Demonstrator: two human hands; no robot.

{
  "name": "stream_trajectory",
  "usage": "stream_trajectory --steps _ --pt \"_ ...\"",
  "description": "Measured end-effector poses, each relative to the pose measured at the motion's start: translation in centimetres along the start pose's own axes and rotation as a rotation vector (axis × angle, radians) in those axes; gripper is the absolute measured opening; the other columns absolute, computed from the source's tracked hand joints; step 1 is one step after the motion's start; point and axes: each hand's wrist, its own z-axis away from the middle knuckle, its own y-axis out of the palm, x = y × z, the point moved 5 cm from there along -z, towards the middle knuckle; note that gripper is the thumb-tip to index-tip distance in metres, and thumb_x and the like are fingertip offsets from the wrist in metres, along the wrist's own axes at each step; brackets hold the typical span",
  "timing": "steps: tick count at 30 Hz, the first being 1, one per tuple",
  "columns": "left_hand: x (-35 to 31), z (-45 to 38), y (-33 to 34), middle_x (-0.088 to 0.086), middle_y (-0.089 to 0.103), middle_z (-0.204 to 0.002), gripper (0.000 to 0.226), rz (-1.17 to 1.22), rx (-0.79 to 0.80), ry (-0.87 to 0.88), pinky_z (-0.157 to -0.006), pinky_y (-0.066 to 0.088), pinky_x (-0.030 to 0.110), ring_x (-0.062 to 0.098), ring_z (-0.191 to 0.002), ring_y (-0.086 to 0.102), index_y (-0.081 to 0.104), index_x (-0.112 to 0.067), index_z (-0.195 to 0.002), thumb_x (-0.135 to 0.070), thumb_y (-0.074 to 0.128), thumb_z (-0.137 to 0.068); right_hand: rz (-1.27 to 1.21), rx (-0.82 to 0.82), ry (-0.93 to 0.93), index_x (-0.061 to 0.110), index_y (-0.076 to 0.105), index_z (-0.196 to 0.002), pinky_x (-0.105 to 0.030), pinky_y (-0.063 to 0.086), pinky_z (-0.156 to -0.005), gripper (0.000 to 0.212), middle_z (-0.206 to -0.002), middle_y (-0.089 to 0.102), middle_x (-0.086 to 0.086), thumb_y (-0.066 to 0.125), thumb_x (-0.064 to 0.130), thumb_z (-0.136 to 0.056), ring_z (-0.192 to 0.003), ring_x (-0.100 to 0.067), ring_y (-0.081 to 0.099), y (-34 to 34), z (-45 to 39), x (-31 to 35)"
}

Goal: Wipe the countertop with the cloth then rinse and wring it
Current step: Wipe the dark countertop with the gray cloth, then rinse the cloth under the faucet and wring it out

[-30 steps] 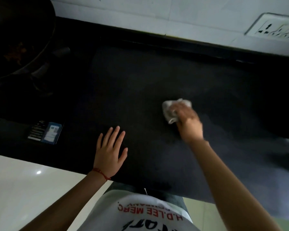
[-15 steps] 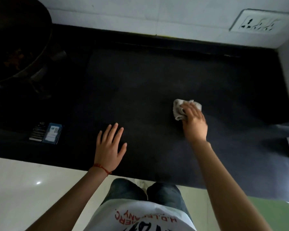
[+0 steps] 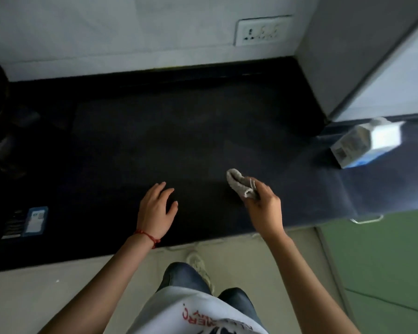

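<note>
Hands: right (image 3: 266, 208) gripping cloth (image 3: 240, 185), carton (image 3: 366, 143) well apart.

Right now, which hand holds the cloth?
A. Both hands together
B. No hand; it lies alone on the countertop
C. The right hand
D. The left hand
C: the right hand grips the bunched cloth, while the left hand rests open on the countertop.

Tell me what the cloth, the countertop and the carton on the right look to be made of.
Cloth: soft grey woven or knitted fabric, judging by its ribbed, bunched folds in the right hand. Countertop: dark stone or similar, matte with a faint sheen near the right. Carton: likely printed paperboard, with sharp folded edges.
</note>
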Motion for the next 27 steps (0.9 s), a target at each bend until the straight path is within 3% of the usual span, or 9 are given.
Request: stream_trajectory --steps 3,6,9,11,15,19,22,24,27 --pt "-5.3 1.1 1.4 0.017 0.056 -0.130 0.033 0.077 -0.011 0.141 -0.104 0.039 0.044 0.033 -0.124 0.048 0.062 -0.002 -0.116 -0.015 0.060 -0.086 -0.123 -0.141 0.108 0.019 0.065 -0.108 -0.030 0.053 -0.085 0.026 -0.107 0.070 0.003 0.065 0.013 -0.083 -0.100 -0.012 0.064 -4.8 4.4 -2.7" --pt "-10.7 3.2 3.3 0.016 0.063 -0.114 0.027 0.124 0.013 0.263 -0.093 0.046 0.037 0.031 -0.109 0.057 0.066 -0.002 -0.109 -0.013 0.061 -0.085 -0.233 -0.285 0.224 0.027 0.066 -0.093 -0.008 0.047 -0.068 0.011 -0.089 0.071 0.024 0.064 0.027 -0.083 -0.079 0.012 0.062 -9.4 10.0 -5.6" --pt "-15.4 5.9 6.2 0.014 0.066 -0.106 0.023 0.173 0.153 0.341 -0.084 0.048 0.032 0.028 -0.097 0.062 0.067 -0.004 -0.105 -0.014 0.059 -0.086 -0.236 -0.421 0.410 0.015 0.059 -0.074 -0.017 0.037 -0.050 0.015 -0.055 0.053 0.010 0.065 0.026 -0.082 -0.049 0.000 0.040 -13.2 16.9 -10.2" --pt "-17.6 7.9 8.9 0.013 0.068 -0.103 0.023 0.193 0.317 0.333 -0.081 0.049 0.031 0.027 -0.094 0.064 0.068 -0.005 -0.104 -0.016 0.058 -0.087 -0.233 -0.496 0.532 0.010 0.054 -0.068 -0.017 0.031 -0.047 0.020 -0.052 0.044 0.006 0.065 0.020 -0.082 -0.049 -0.004 0.032 -15.2 21.9 -13.3" --pt "-20.1 12.3 15.2 0.010 0.072 -0.104 0.024 0.114 0.650 0.252 -0.081 0.044 0.021 0.020 -0.095 0.064 0.069 -0.007 -0.102 -0.022 0.058 -0.087 -0.264 -0.648 0.764 0.030 0.052 -0.058 -0.006 0.035 -0.049 0.031 -0.050 0.050 0.014 0.066 0.017 -0.082 -0.053 -0.004 0.040 -18.3 32.1 -17.4" --pt "-21.7 15.3 20.1 0.016 0.071 -0.094 0.020 0.069 0.779 0.174 -0.074 0.040 0.023 0.018 -0.085 0.060 0.071 -0.006 -0.086 -0.021 0.058 -0.088 -0.291 -0.780 0.980 0.019 0.065 -0.072 -0.003 0.037 -0.053 0.012 -0.067 0.065 0.000 0.065 0.022 -0.083 -0.065 -0.014 0.050 -20.2 41.7 -20.4" --pt "-23.6 16.6 23.4 0.013 0.065 -0.085 0.021 0.030 0.858 0.112 -0.064 0.040 0.025 0.020 -0.072 0.057 0.066 -0.010 -0.075 -0.017 0.053 -0.090 -0.283 -0.876 1.126 0.012 0.063 -0.073 -0.002 0.035 -0.051 0.014 -0.066 0.060 -0.006 0.064 0.021 -0.083 -0.071 -0.023 0.050 -21.1 47.0 -22.5" --pt "-25.2 17.0 25.4 0.010 0.063 -0.086 0.018 -0.011 0.898 0.094 -0.055 0.039 0.023 0.015 -0.062 0.053 0.063 -0.010 -0.079 -0.017 0.052 -0.091 -0.295 -0.932 1.200 0.010 0.061 -0.071 -0.005 0.035 -0.050 0.016 -0.064 0.057 -0.009 0.064 0.020 -0.083 -0.069 -0.026 0.048 -21.7 49.3 -23.8" --pt "-28.0 16.7 28.6 0.007 0.061 -0.077 0.018 -0.062 0.941 0.089 -0.053 0.037 0.024 0.013 -0.059 0.050 0.058 -0.012 -0.077 -0.018 0.050 -0.092 -0.321 -0.994 1.280 0.006 0.063 -0.075 -0.028 0.037 -0.056 0.014 -0.067 0.058 -0.013 0.066 0.019 -0.082 -0.071 -0.025 0.050 -23.0 50.7 -26.1"
